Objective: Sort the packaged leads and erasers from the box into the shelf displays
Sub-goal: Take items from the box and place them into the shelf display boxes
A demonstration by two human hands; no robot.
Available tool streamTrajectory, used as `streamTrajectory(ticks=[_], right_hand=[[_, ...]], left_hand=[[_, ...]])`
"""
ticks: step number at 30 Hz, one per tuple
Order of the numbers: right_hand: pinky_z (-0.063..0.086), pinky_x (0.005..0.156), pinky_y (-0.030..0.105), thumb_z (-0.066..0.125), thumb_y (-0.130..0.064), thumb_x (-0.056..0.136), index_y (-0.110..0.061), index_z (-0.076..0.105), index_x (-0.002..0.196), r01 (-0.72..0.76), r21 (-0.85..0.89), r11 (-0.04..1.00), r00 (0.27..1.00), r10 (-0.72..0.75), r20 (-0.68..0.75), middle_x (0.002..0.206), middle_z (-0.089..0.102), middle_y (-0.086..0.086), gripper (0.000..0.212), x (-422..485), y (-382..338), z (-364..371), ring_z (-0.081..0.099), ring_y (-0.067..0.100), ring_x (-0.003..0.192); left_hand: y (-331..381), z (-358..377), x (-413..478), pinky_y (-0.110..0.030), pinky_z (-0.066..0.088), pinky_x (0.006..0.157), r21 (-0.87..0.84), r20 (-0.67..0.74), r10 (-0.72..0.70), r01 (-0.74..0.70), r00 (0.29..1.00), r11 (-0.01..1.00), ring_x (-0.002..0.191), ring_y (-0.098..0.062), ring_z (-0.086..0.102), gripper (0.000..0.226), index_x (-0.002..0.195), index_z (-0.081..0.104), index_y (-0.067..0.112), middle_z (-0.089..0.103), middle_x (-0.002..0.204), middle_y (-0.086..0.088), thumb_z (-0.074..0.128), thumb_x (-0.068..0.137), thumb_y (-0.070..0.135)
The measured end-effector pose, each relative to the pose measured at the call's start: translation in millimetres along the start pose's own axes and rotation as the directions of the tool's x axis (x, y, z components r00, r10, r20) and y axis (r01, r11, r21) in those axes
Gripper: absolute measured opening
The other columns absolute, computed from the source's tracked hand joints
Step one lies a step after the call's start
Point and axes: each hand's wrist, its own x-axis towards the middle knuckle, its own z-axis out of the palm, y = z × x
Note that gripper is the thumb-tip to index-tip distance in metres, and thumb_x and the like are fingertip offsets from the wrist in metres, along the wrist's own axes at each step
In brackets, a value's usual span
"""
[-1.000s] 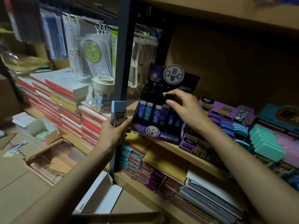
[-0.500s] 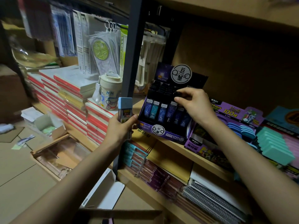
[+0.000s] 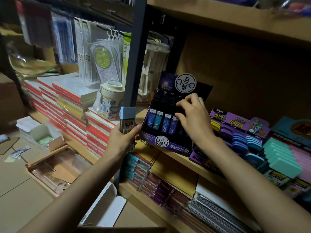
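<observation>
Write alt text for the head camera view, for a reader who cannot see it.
A person's right hand pinches a dark lead pack in a purple lead display box on a wooden shelf, while the left hand holds a blue-capped lead case upright beside it.

Counted one clear plastic lead case with a pale blue cap (image 3: 128, 121), four dark plastic lead tubes with constellation labels (image 3: 165, 124) fully showing in the front row of one black-and-purple cardboard display box (image 3: 170, 144), one purple cardboard display box (image 3: 235, 121), one cream lidded plastic cup (image 3: 110, 101) and two bare hands, left (image 3: 121, 140) and right (image 3: 193, 118).
</observation>
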Motion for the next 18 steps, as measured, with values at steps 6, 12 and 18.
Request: streamTrajectory(ticks=[6, 12, 18], right_hand=[[0.039, 0.093, 0.04, 0.061, -0.014, 0.089, -0.008, 0.065, 0.115, 0.041, -0.117, 0.992, 0.999, -0.039, 0.017, 0.107, 0.057, 0.009, 0.027, 1, -1, -1, 0.047, 0.027, 0.106], [0.035, 0.094, 0.026, 0.056, -0.017, 0.092, -0.012, 0.06, 0.122, 0.001, 0.144, 0.99, 1.0, -0.001, 0.0, 0.111, 0.053, 0.002, 0.031, -23, -19, -18, 0.043, 0.017, 0.109], [0.053, 0.078, 0.019, 0.062, -0.02, 0.088, -0.017, 0.06, 0.112, -0.416, 0.793, 0.444, 0.909, 0.167, 0.383, 0.105, 0.061, 0.002, 0.024, -61, -57, -31, 0.061, 0.011, 0.098]], left_hand=[[0, -6, -2, -0.012, 0.046, 0.048, -0.017, 0.041, -0.002, 0.002, 0.999, 1.0, 0.059, 0.006, 0.063, 0.005, 0.09, 0.057, 0.024, 0.07, 0.069, 0.009, 0.061, 0.088, 0.023], [12, -9, -19, -0.02, 0.053, 0.056, -0.164, 0.374, -0.039, 0.108, 0.926, 0.981, 0.069, -0.01, 0.068, 0.025, 0.102, 0.057, 0.012, 0.074, 0.084, -0.001, 0.06, 0.084, 0.03], [22, -1, -40, -0.025, 0.056, 0.064, -0.097, 0.561, -0.095, 0.179, 0.822, 0.979, 0.084, -0.021, 0.072, 0.04, 0.108, 0.059, 0.007, 0.073, 0.099, -0.012, 0.068, 0.075, 0.027]])
